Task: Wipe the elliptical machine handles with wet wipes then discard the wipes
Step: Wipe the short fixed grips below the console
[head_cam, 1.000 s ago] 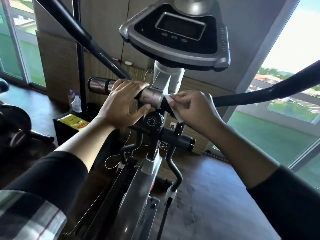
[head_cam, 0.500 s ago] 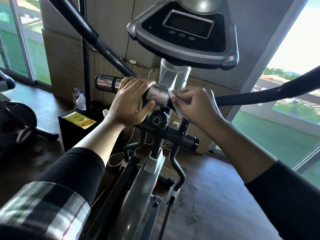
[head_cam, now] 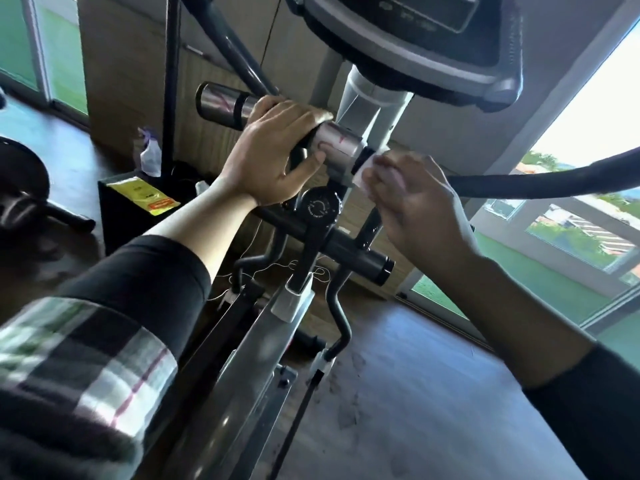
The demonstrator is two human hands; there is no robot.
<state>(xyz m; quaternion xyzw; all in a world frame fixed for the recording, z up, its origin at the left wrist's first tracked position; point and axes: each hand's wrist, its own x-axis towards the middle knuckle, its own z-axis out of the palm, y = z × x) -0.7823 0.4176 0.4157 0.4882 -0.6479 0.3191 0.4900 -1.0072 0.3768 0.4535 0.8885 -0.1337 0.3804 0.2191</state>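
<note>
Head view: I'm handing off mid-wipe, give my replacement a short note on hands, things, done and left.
Left hand: grips the fixed handlebar beside its silver sensor band.
Right hand: blurred, fingers pinch the white wet wipe against the bar just right of the band.
Done: cannot tell how much is wiped.
Left: finish the handles, including the long black swing handles, then discard the wipe. No bin identified in view.
</note>
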